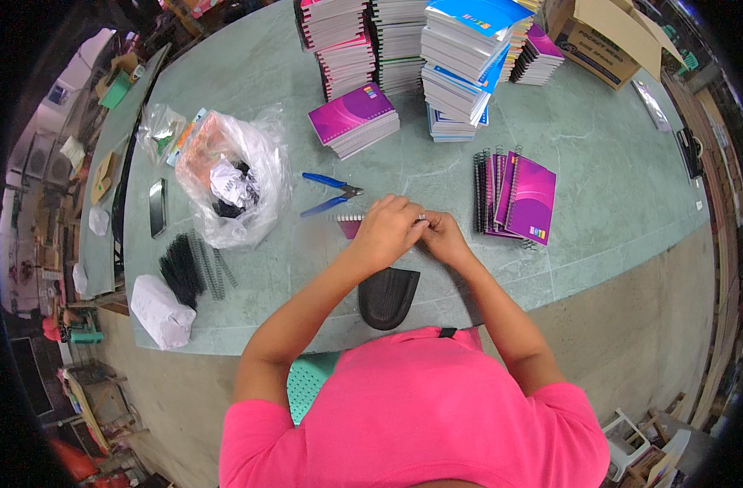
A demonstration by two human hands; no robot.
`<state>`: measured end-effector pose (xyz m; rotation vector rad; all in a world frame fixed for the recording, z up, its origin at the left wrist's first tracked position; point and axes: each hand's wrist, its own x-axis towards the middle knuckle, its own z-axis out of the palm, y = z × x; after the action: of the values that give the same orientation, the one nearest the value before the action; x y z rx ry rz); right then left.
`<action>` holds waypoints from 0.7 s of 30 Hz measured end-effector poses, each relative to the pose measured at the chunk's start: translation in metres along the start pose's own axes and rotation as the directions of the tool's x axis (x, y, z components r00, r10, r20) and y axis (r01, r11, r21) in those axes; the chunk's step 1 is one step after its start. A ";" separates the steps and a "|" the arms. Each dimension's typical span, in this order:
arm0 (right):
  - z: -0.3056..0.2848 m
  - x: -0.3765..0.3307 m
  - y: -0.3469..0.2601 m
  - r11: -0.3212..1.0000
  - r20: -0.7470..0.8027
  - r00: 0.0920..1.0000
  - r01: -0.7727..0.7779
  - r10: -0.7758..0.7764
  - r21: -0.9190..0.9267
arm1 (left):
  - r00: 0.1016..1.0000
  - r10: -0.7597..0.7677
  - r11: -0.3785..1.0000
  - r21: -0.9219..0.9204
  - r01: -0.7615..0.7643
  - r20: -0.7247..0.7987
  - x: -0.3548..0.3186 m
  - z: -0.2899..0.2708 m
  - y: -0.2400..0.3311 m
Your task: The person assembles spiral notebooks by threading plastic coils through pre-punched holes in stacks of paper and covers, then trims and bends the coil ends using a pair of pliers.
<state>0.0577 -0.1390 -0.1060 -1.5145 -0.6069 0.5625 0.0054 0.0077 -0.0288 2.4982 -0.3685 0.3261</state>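
At a grey-green stone table (599,163), the left hand (385,230) and right hand (444,236) meet, fingers clenched together on one small purple notebook with a wire spiral binding (351,224) lying at the table's middle; blue-handled pliers (329,193) lie just beyond it. To the right rests one short row of purple spiral notebooks (518,198); to the left, one clear plastic bag of scraps (233,179), one black phone (157,208) and a loose bundle of black wire spirals (188,264).

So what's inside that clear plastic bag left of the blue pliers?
The clear plastic bag shows crumpled white paper, dark scraps beneath it and something orange-pink behind. Whatever lies deeper is hidden by the folds.
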 end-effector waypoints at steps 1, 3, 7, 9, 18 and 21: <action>0.000 -0.001 0.001 1.000 0.003 1.000 -0.014 0.014 0.002 | 1.000 -0.006 1.000 -0.016 0.006 0.018 0.000 0.002 0.000; 0.000 -0.003 0.004 1.000 -0.009 1.000 -0.028 0.028 -0.002 | 0.998 -0.017 0.999 -0.048 0.019 0.055 0.000 0.005 0.000; 0.005 -0.003 0.015 0.999 -0.070 0.997 -0.011 0.009 -0.036 | 0.999 0.021 0.999 -0.032 -0.020 0.029 -0.001 0.006 0.000; 0.008 -0.004 0.012 0.995 -0.099 0.995 -0.013 0.003 -0.103 | 0.999 0.046 0.998 -0.039 -0.046 -0.005 -0.001 0.009 -0.002; -0.002 -0.021 -0.027 0.994 -0.205 0.975 0.074 -0.090 -0.086 | 0.994 -0.013 0.995 0.098 0.024 -0.113 0.009 -0.042 0.017; -0.028 -0.029 -0.070 0.986 -0.305 0.952 0.044 0.007 0.159 | 0.933 -0.300 0.920 -0.318 0.229 -0.198 0.014 -0.060 0.009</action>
<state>0.0530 -0.1779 -0.0355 -1.4018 -0.3268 0.3442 0.0065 0.0329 0.0288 2.1520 0.0268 0.4276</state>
